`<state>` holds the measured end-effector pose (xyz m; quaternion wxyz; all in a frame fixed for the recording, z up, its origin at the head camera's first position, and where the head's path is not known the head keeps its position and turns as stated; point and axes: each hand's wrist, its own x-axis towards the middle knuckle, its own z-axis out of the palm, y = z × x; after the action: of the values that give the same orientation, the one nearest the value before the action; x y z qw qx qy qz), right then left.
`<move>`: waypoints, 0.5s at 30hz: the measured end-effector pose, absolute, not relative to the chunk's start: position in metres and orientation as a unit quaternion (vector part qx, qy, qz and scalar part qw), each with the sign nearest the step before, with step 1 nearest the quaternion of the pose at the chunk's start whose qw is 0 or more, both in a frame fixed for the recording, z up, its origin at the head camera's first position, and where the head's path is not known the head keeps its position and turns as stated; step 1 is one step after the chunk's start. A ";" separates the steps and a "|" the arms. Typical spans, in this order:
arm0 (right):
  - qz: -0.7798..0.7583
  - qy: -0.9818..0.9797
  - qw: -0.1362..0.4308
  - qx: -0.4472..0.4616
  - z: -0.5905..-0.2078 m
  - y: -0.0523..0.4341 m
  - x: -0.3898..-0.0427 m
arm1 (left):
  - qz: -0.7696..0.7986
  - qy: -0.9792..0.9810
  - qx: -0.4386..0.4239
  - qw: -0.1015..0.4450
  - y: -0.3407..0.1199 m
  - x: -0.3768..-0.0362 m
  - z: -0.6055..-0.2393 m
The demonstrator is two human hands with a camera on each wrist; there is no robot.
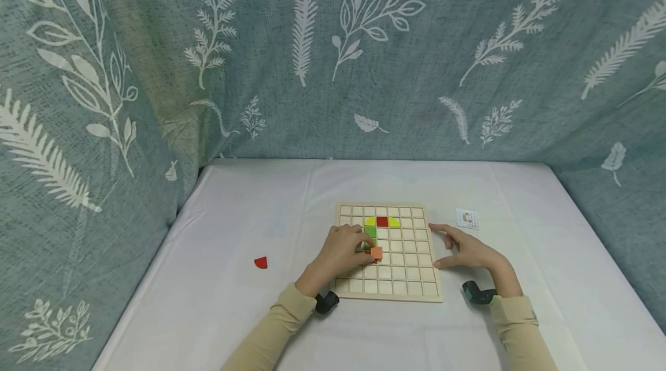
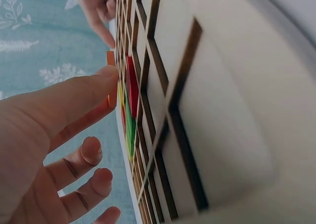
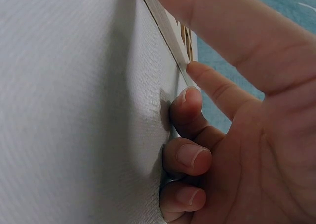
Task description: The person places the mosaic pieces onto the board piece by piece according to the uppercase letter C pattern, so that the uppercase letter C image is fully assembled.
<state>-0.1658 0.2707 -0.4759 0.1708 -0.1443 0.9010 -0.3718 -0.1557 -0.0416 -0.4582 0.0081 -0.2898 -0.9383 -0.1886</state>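
Observation:
My left hand (image 1: 340, 249) pinches an orange square tile (image 1: 377, 253) between thumb and index finger, tilted close over the gridded wooden board (image 1: 390, 297). In the left wrist view the orange tile (image 2: 110, 60) stands on edge to the board, the other fingers loosely bent. A red piece (image 1: 367, 252) shows partly beneath that tile. Above it lie green tiles (image 1: 370, 232), and a red square (image 1: 382, 221) sits between two yellow curved pieces (image 1: 394, 222). Thumb and index fingertip of my right hand (image 1: 470, 251) rest at the board's right edge, spread apart.
A red quarter-circle piece (image 1: 261, 263) lies on the white tablecloth (image 1: 229, 209) left of the board. A small card with a printed coloured grid (image 1: 467, 218) is at the upper right. Behind the table hangs a leaf-patterned curtain (image 1: 333, 111).

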 end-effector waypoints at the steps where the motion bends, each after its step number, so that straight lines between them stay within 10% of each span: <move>1: -0.373 0.900 0.171 -0.146 -0.476 0.271 -0.166 | -0.184 -0.939 -0.291 0.006 -0.040 -0.156 -0.459; 15: -0.372 0.901 0.171 -0.147 -0.475 0.272 -0.166 | -0.171 -0.940 -0.295 -0.008 -0.024 -0.157 -0.461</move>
<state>-0.1663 0.2717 -0.4752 0.1713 -0.1469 0.9006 -0.3715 -0.1565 -0.0240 -0.4613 -0.0081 -0.2947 -0.9402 -0.1706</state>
